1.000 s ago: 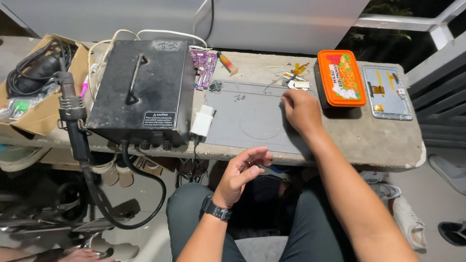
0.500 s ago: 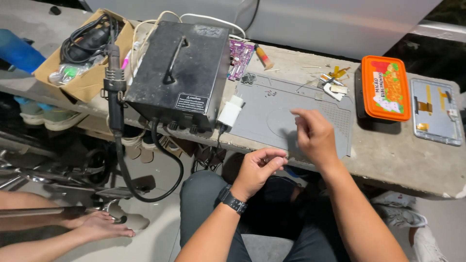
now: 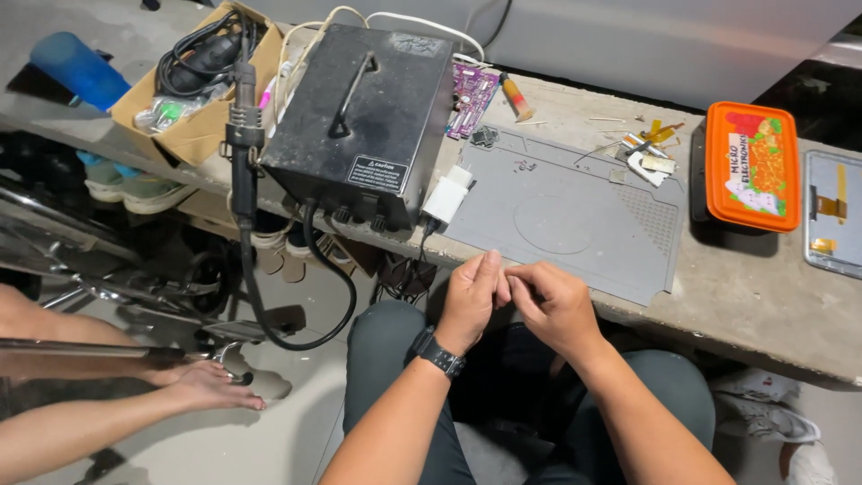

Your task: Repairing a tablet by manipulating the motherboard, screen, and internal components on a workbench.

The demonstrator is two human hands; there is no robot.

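Observation:
My left hand point(image 3: 471, 301) and my right hand point(image 3: 552, 305) meet at the fingertips over my lap, just in front of the bench edge. Both have their fingers curled in; anything pinched between them is too small to see. A black watch point(image 3: 437, 352) is on my left wrist. Right behind the hands lies a grey work mat point(image 3: 575, 216) with a few tiny parts near its far edge.
A black box with a handle point(image 3: 364, 117) stands left of the mat, a white charger point(image 3: 446, 196) plugged in beside it, and a hot-air wand point(image 3: 242, 135) hangs at its left. An orange tin point(image 3: 752, 166) and a phone screen point(image 3: 835, 216) lie right. Another person's hand point(image 3: 211, 386) rests lower left.
My right hand has come off the mat and back to the bench edge, where it now meets my left hand. The view has shifted left, showing another person's arm.

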